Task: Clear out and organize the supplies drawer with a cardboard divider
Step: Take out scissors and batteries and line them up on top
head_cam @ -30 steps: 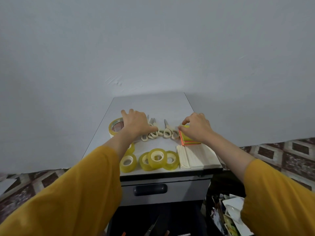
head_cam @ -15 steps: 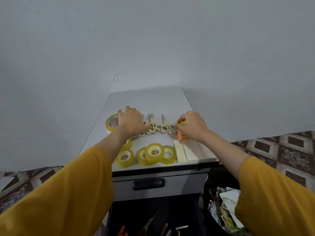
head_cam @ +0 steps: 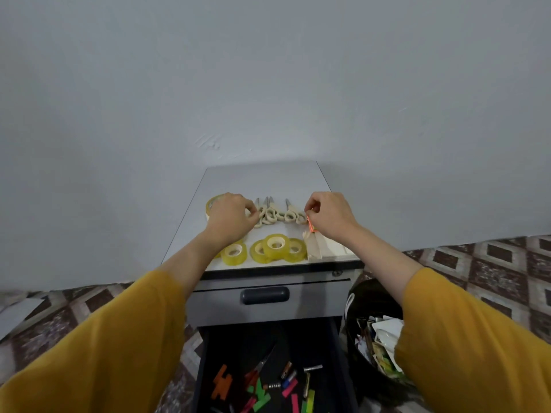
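Your right hand pinches notes near the tabletop's right edge. Your left hand curls against scissors, hold unclear.

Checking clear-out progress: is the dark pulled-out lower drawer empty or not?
Not empty: the dark lower drawer holds coloured paper strips, batteries and other small items.

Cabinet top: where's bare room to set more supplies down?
Free: the back strip of the cabinet top, between scissors and wall. Crowded: front edge, filled by tape rolls and a paper stack; middle row, with left hand at the scissors, right hand pinching sticky notes.
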